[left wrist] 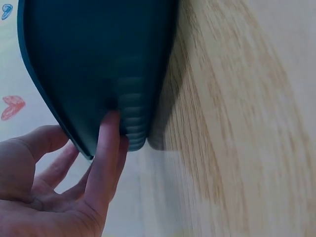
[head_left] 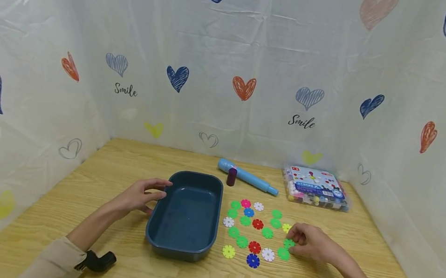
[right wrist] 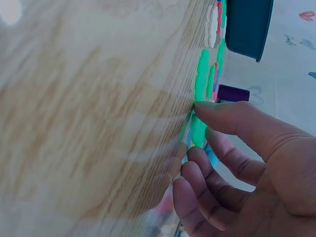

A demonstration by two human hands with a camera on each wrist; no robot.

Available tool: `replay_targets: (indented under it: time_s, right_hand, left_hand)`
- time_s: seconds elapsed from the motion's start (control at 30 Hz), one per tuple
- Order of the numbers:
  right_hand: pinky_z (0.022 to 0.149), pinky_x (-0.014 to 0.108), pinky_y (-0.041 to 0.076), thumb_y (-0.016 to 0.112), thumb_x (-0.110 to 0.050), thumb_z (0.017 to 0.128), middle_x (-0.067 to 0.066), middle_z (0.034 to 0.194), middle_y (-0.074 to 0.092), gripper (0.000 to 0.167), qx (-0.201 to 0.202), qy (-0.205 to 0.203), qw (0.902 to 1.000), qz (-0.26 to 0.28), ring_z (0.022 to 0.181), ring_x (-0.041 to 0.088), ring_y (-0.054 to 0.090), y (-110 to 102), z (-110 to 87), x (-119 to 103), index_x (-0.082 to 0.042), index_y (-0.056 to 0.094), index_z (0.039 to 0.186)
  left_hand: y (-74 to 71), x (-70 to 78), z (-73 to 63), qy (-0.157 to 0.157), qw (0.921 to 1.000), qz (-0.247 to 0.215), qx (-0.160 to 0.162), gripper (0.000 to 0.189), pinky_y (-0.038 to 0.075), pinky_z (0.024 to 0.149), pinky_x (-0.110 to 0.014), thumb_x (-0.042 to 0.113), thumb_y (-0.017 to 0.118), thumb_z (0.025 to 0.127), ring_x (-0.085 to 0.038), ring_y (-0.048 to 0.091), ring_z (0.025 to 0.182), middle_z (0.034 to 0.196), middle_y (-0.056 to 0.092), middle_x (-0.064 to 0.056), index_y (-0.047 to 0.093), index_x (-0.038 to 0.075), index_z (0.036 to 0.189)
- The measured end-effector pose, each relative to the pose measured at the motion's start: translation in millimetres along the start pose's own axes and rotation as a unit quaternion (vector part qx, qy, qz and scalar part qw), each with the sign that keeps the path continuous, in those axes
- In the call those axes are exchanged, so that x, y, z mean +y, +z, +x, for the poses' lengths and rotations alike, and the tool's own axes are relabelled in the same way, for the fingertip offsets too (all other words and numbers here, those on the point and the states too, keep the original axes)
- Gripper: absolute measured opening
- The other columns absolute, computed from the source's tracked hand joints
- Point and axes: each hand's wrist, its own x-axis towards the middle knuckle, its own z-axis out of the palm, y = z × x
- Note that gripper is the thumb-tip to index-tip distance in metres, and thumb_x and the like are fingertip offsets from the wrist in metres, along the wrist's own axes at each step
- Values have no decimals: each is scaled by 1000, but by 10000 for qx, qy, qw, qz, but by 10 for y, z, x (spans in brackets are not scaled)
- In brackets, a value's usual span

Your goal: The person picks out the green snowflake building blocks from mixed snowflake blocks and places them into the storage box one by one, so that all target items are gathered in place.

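My left hand [head_left: 137, 197] rests at the left side of a dark blue plastic bin [head_left: 179, 248]. In the left wrist view, one loosely bent finger [left wrist: 106, 148] touches the bin's outer wall and the thumb is by its rim. On the right, my right hand [head_left: 312, 243] pinches a green notched disc [head_left: 289, 244] at the table surface, between thumb and forefinger. Beside it lies another green notched disc [head_left: 283, 253]. More flat discs are spread between bin and hand, including a red disc [head_left: 254, 247], a white disc [head_left: 268, 255] and a dark blue disc [head_left: 253, 261].
Behind the discs lie a light blue tube-shaped object [head_left: 249, 178] and an upright dark purple cylinder [head_left: 231, 177]. A clear box [head_left: 318, 187] with a printed label sits at the back right. Heart-printed sheeting [head_left: 225, 125] encloses the wooden table [head_left: 115, 247].
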Motion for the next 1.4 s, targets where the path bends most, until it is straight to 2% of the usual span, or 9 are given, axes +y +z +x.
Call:
replay_targets:
  time_s: [0.33, 0.63, 0.87, 1.07, 1.4]
  right_hand:
    - [65, 22, 48, 77, -14, 83, 3, 89, 60, 25, 111, -65, 9999, -57, 74, 4, 52, 1, 6, -25, -7, 61, 100]
    - [65, 22, 50, 75, -15, 86, 5, 88, 61, 23, 130, -170, 9997, 100, 75, 4, 55, -23, 0, -8, -6, 61, 101]
    - [67, 23, 51, 72, -11, 88, 7, 91, 63, 16, 261, -413, 9987, 149, 76, 4, 58, -23, 0, 42, -8, 64, 102]
    - [65, 22, 49, 70, -7, 89, 5, 89, 62, 13, 356, -318, 9984, 309, 74, 4, 56, -34, 5, 56, -6, 65, 101]
    - [59, 22, 47, 64, -2, 91, 6, 89, 61, 13, 294, -315, 9982, 409, 70, 3, 54, -40, 45, 67, -2, 64, 104]
  left_hand:
    - [-10, 22, -8, 129, 9999, 87, 5, 49, 60, 71, -37, 26, 56, 101, -45, 45, 134, 152, 39, -22, 46, 8, 145]
    - [-13, 2, -4, 25, 10000, -36, 1, 51, 59, 70, -37, 29, 58, 100, -44, 44, 135, 152, 40, -20, 45, 10, 146]
    - [-11, -7, 0, 0, 10000, -31, -14, 53, 59, 71, -38, 31, 58, 99, -44, 44, 135, 153, 40, -21, 45, 10, 146]
    - [-11, -24, 0, -5, 10000, -45, -20, 54, 59, 69, -37, 32, 59, 99, -45, 43, 136, 153, 39, -21, 45, 11, 146]
    - [-12, -34, -5, -38, 9999, -99, -43, 54, 59, 69, -37, 34, 59, 99, -45, 42, 137, 154, 37, -20, 44, 13, 147]
